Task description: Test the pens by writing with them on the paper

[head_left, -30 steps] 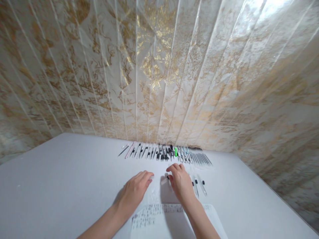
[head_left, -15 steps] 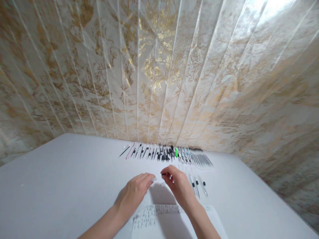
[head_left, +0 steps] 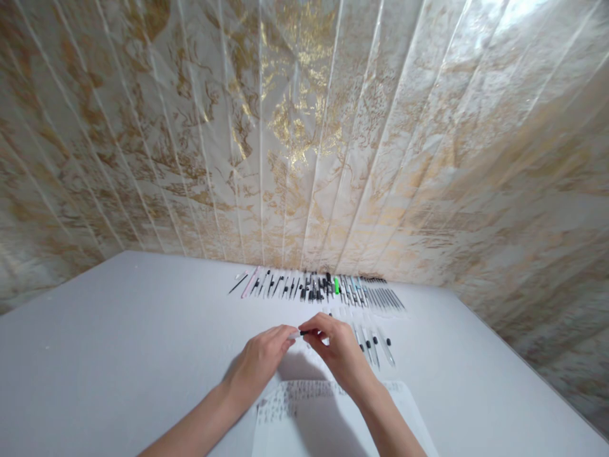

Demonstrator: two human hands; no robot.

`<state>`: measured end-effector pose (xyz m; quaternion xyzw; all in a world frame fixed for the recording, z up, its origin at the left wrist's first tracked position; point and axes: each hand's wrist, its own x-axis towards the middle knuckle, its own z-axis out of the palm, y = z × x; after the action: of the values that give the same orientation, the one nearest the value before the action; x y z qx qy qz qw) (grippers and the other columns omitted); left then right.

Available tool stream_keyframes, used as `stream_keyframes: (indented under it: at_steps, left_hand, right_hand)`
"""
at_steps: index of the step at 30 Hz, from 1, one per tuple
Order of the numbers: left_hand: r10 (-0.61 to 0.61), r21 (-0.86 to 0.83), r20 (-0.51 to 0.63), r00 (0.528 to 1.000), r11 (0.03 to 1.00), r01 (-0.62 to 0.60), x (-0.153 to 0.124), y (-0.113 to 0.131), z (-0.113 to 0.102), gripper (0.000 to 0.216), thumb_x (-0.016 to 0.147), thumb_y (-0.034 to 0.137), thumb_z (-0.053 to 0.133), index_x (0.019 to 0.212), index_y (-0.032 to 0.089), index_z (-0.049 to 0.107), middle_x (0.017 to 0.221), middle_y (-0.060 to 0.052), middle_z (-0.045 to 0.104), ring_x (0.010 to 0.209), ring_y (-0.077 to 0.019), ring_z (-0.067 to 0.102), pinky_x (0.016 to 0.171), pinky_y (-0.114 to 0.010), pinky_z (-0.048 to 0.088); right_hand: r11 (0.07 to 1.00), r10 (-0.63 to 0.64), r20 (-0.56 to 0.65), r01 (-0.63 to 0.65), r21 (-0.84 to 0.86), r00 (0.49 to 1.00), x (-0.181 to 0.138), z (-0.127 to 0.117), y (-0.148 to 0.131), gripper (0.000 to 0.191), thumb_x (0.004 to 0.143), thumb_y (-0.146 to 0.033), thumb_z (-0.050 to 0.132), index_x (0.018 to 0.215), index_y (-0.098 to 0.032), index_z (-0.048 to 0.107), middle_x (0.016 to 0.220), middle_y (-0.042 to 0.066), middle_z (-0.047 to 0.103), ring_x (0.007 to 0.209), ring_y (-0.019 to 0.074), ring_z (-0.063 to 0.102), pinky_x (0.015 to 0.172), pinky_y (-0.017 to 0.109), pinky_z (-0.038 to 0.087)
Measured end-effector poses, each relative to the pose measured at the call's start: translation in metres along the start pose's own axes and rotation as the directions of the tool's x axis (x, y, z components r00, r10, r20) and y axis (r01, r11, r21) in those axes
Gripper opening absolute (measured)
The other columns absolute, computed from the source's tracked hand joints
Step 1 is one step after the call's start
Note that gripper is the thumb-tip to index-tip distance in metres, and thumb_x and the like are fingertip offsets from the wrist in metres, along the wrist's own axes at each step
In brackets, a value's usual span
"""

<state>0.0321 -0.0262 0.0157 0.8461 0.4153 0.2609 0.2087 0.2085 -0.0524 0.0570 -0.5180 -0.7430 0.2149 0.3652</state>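
Above the white table, my left hand (head_left: 261, 352) is closed in a pinch on a pale, clear pen barrel (head_left: 294, 335) that sticks out past its fingertips. My right hand (head_left: 339, 346) pinches a small black pen part (head_left: 303, 332), perhaps a cap or grip; its exact kind is too small to make out. The black part now meets the barrel's end between the two hands. Beside the right hand lie several clear pen parts with black pieces (head_left: 375, 346), some of them covered by that hand. Below both hands is a sheet of handwritten paper (head_left: 333, 425).
At the back of the white table (head_left: 118, 343) runs a long row of pens and pen parts (head_left: 311, 292). Among them lie a bright green piece (head_left: 337, 285), a pink pen (head_left: 250, 282) and thin grey refills (head_left: 387, 298). A gold-patterned curtain (head_left: 295, 158) hangs behind.
My hands have come closer together, and the gap between the black part and the clear barrel has closed. The view has shifted slightly, raising the table and pens in the picture.
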Motion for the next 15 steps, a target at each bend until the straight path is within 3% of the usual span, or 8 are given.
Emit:
stream_keyframes:
  at_steps: [15]
  left_hand:
    - [0.055, -0.082, 0.010, 0.998, 0.995, -0.054, -0.0020, -0.0044, 0.0028, 0.022, 0.095, 0.024, 0.039, 0.102, 0.024, 0.060, 0.096, -0.001, 0.070, 0.088, -0.0173, 0.066, 0.079, -0.027, 0.049]
  right_hand:
    - [0.994, -0.012, 0.043, 0.016, -0.112, 0.999, -0.0002, -0.0061, -0.0019, 0.019, 0.082, -0.004, 0.059, 0.086, -0.019, 0.071, 0.077, 0.001, 0.069, 0.069, 0.0130, 0.063, 0.063, 0.022, 0.047]
